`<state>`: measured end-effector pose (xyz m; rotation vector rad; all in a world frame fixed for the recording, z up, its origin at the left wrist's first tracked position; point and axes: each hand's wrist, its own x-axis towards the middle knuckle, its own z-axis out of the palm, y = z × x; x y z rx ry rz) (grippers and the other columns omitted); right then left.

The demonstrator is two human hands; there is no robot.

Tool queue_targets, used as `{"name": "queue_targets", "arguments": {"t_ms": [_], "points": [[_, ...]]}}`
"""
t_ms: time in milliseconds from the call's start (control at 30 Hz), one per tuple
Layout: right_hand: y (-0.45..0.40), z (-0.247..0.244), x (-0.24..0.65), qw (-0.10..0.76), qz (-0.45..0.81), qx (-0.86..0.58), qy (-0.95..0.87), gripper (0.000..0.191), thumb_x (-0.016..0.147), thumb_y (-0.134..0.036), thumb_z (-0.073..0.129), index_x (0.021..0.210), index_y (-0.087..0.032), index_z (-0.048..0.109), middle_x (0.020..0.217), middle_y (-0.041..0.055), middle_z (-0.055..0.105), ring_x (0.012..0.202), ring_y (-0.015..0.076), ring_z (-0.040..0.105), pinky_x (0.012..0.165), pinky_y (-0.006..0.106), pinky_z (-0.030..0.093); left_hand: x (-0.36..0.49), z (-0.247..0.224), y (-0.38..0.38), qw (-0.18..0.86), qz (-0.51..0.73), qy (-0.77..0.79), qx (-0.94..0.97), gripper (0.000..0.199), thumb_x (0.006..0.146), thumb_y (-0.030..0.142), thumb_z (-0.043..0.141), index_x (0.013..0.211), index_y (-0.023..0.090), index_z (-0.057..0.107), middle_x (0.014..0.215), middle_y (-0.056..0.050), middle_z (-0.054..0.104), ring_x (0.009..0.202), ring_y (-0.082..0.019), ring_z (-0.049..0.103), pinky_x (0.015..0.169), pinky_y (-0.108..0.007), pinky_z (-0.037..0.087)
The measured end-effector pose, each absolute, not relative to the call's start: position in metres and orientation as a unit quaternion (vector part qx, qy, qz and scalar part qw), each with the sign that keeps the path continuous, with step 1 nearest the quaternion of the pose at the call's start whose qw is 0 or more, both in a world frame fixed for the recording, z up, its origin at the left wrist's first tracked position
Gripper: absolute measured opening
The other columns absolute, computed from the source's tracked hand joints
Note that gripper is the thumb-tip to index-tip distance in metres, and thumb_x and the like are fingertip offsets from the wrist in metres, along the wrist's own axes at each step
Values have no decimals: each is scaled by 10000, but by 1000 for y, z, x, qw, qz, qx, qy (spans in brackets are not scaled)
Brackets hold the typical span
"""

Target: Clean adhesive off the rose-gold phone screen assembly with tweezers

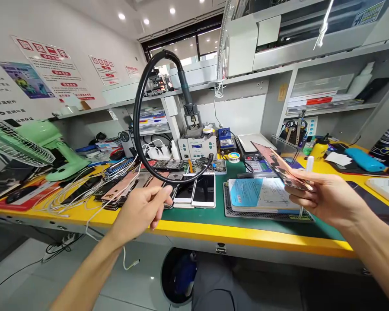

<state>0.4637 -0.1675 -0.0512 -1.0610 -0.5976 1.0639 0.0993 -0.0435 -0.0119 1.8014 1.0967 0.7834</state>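
The fingers (301, 202) of the right hand (333, 201) are closed on a thin pinkish panel (272, 162), thumb above and the others beneath. The panel slants up and away to the left, raised above the right part of a blue-and-white booklet (249, 194), which lies on a perforated dark tray (227, 208).

The left hand (138, 211) is raised over the front of the desk (220, 231), its fingers curled in and thumb against the index finger; whether something small is pinched there, I cannot tell.

Just beyond it, two white phones (203, 192) lie side by side on a green mat (220, 221). To their left are piled phone parts (116, 190) and loose white cables (71, 196). Behind, a black hose (136, 112) loops over a grey control box (188, 151). A green fan (56, 151) stands far left.
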Motion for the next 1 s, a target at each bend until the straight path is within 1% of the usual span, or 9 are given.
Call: {"name": "queue_targets", "arguments": {"t_ms": [100, 133, 233, 300, 400, 467, 633, 767, 1000], "points": [[-161, -48, 461, 676, 499, -479, -255, 338, 784, -252, 789, 685, -182, 473, 619, -68, 249, 506, 51, 122, 459, 240, 85, 133, -19, -32, 471, 366, 401, 695, 519, 949, 490, 569, 538, 185, 479, 378, 63, 393, 331, -59, 389, 388, -176, 338], [-158, -47, 459, 673, 501, -481, -255, 338, 787, -262, 791, 684, -177, 481, 619, -66, 267, 503, 46, 122, 460, 239, 83, 146, -21, -28, 496, 376, 383, 682, 486, 961, 471, 550, 569, 188, 497, 398, 75, 375, 327, -57, 364, 376, -180, 325], [-148, -43, 454, 663, 502, -486, -269, 347, 765, -299, 807, 687, -170, 494, 619, -55, 345, 486, 38, 158, 455, 233, 87, 187, -24, -19, 588, 371, 325, 641, 97, 883, 279, 665, 947, 207, 677, 626, 54, 577, 396, -75, 442, 367, -199, 367], [-141, -41, 453, 650, 503, -494, -285, 430, 686, -325, 844, 627, -187, 441, 558, -73, 318, 462, 40, 167, 438, 235, 69, 215, -24, -13, 648, 355, 291, 608, 402, 792, 166, 727, 1185, 198, 647, 915, -33, 706, 578, -126, 608, 449, -233, 481], [-130, -41, 454, 641, 494, -499, -311, 473, 662, -358, 858, 631, -191, 416, 548, -85, 329, 456, 36, 152, 428, 225, 70, 252, -27, -5, 731, 338, 248, 538, 389, 819, 222, 697, 1189, 115, 638, 1148, -154, 696, 867, -210, 697, 675, -307, 585], [-124, -43, 456, 641, 484, -497, -327, 474, 687, -372, 843, 642, -192, 407, 553, -88, 329, 457, 37, 156, 429, 220, 80, 273, -30, 0, 784, 320, 216, 486, 340, 876, 309, 611, 1134, 90, 648, 1120, -173, 696, 901, -225, 696, 765, -344, 586], [-113, -45, 457, 633, 483, -490, -354, 452, 750, -370, 791, 636, -197, 390, 540, -90, 310, 452, 43, 159, 434, 231, 75, 304, -39, 6, 866, 261, 145, 401, 394, 897, 443, 519, 1013, 100, 675, 904, -160, 724, 822, -277, 704, 791, -427, 570], [-105, -41, 454, 625, 498, -482, -359, 455, 766, -380, 768, 660, -205, 362, 541, -97, 294, 457, 46, 146, 443, 233, 71, 314, -47, 6, 892, 245, 107, 365, 476, 904, 479, 517, 1144, 102, 679, 1041, -181, 751, 972, -345, 711, 912, -493, 526], [-92, -42, 445, 617, 529, -472, -340, 485, 771, -439, 768, 687, -215, 346, 538, -103, 271, 486, 62, 126, 448, 237, 67, 313, -61, 14, 908, 250, 68, 329, 514, 935, 461, 514, 1260, 88, 655, 1176, -196, 738, 1116, -349, 679, 1034, -492, 453]]}}
